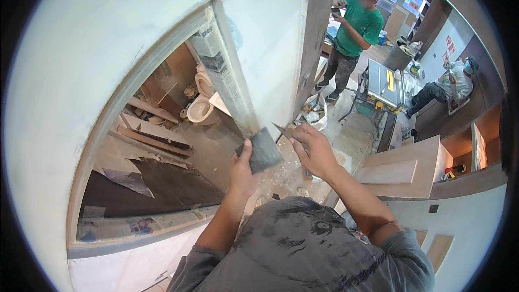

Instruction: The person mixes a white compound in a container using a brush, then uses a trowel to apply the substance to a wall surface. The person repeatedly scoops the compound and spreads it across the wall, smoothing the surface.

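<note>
left hand [243, 176]: fingers and thumb clamped on the edge of a dark square plate [262, 154]
right hand [315, 154]: closed around a thin blade [283, 131], its tip near the plate
plate and blade: held up before the chest, near the post [238, 86]
white bag [323, 120]: open on the floor, crumpled scraps inside, too small to identify
grey bin [399, 58]: pale stuff at its mouth
open cabinet [459, 145]: a small red-and-yellow object [455, 171] inside
</note>
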Tool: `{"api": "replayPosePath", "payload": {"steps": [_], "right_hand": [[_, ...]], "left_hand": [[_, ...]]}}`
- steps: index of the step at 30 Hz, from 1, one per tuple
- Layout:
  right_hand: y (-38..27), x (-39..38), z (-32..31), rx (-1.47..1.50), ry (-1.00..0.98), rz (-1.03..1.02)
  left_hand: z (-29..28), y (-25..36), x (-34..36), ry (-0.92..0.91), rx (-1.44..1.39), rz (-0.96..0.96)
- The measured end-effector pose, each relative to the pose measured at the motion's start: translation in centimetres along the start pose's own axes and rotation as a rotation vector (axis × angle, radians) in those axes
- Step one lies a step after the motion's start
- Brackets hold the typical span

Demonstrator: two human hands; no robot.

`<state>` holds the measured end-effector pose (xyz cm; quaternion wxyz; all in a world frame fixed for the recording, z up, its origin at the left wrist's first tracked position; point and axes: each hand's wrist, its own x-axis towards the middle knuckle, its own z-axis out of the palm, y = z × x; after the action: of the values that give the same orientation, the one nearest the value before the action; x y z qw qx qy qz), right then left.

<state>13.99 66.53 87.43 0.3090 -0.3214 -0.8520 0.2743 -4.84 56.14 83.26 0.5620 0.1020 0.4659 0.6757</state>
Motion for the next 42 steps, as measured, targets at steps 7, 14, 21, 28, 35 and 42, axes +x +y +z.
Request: {"api": "replayPosePath", "payload": {"steps": [7,14,21,28,35,42], "right_hand": [[-6.0,-0.9,1.9,-0.001,0.007,-0.608],[0.9,1.3,2.9,0.145,0.199,0.028],[-5.4,-1.1,3.7,0.114,-0.082,-0.464],[3.8,-2.2,5.7,0.41,0.164,0.542],[6.6,-6.6,8.9,1.291,0.385,1.05],[17.5,-17.9,9.6,0.965,-0.268,1.152]], "left_hand": [[-3.3,-3.8,1.5,-0.323,-0.748,-0.471],[-3.0,-3.0,0.4,-0.824,-1.114,-0.696],[-3.6,-4.5,1.9,-0.053,-0.774,-0.729],[-6.7,-6.4,2.4,-0.801,-1.063,-0.871],[-5.4,-7.6,2.8,-0.253,-0.31,-1.02],[-10.4,-9.9,8.7,-0.134,-0.098,-0.713]]}}
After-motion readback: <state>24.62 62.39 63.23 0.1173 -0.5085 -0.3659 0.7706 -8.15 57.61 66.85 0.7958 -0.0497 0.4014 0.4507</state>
